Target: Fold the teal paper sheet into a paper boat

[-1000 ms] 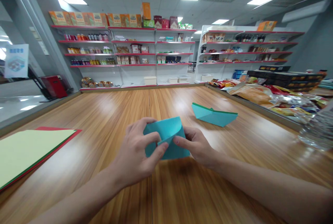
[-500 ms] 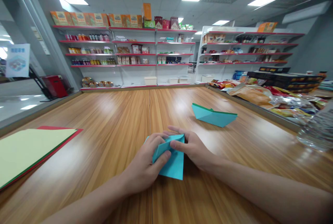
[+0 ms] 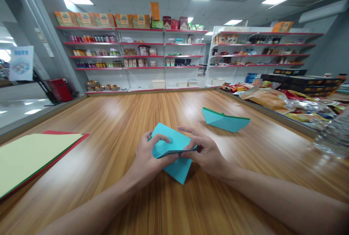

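Now the left hand (image 3: 148, 151) and the right hand (image 3: 205, 153) both grip the folded blue paper (image 3: 174, 144), thumbs nearly meeting at its near edge. Compared with half a second ago, its upper panel spreads wider and tips away, while a lower corner points toward the person. The edge between the thumbs bows, so the fold looks loose and unpressed; the fingers hide part of it. The paper is over the middle of the tabletop (image 3: 114, 118). Coloured sheets (image 3: 40, 158) lie stacked to the left, and a clear bottle (image 3: 334, 135) stands far right. Beyond the right hand sits a green-edged paper boat (image 3: 226, 121), apart from it. Snack packets (image 3: 268, 98) and shelves (image 3: 143, 76) lie farther back.
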Tool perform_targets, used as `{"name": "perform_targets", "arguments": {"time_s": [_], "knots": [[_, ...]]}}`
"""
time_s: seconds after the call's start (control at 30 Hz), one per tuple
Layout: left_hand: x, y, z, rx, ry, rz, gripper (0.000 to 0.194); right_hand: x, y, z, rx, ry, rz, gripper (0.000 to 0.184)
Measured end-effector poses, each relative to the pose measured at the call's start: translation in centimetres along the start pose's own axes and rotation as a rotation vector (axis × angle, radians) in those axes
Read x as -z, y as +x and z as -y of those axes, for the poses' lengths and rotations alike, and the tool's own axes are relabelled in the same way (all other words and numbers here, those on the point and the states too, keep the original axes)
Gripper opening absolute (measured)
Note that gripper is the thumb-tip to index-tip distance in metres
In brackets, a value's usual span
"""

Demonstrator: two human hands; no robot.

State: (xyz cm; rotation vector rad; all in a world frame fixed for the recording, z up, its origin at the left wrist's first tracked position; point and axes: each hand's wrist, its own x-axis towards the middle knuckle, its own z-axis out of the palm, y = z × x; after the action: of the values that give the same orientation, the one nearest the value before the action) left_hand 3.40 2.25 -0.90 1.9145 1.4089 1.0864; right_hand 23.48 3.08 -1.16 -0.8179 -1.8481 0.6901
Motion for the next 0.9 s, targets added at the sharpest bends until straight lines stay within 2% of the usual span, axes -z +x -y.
{"name": "perform_targets", "arguments": {"time_s": [0.13,0.27,0.37,0.47,0.63,0.77,0.9], "knots": [[0.2,0.0,-0.2,0.051,-0.103,-0.025,0.036,-0.1,0.1,-0.4,-0.052,0.017,-0.027,0.023],[-0.3,-0.2,-0.6,0.022,-0.15,-0.124,0.04,-0.4,0.3,-1.4,-0.221,0.168,-0.034,0.024],[-0.7,-0.4,-0.8,0.039,-0.154,-0.145,0.041,-0.5,0.3,-2.0,-0.299,0.219,-0.047,0.028],[-0.5,-0.5,-0.7,0.049,-0.125,-0.099,0.042,-0.3,0.3,-2.0,-0.272,0.162,-0.068,0.037],[0.7,-0.1,-0.9,0.028,-0.042,0.097,0.036,0.2,0.3,-1.4,-0.245,0.105,-0.011,0.042],[0.8,0.0,-1.3,0.018,-0.12,0.052,0.037,0.1,0.1,-1.2,-0.246,0.055,0.04,0.041],[0.3,-0.3,-1.4,0.043,-0.221,-0.027,0.037,-0.1,-0.1,-0.7,-0.247,0.079,0.005,0.03]]}}
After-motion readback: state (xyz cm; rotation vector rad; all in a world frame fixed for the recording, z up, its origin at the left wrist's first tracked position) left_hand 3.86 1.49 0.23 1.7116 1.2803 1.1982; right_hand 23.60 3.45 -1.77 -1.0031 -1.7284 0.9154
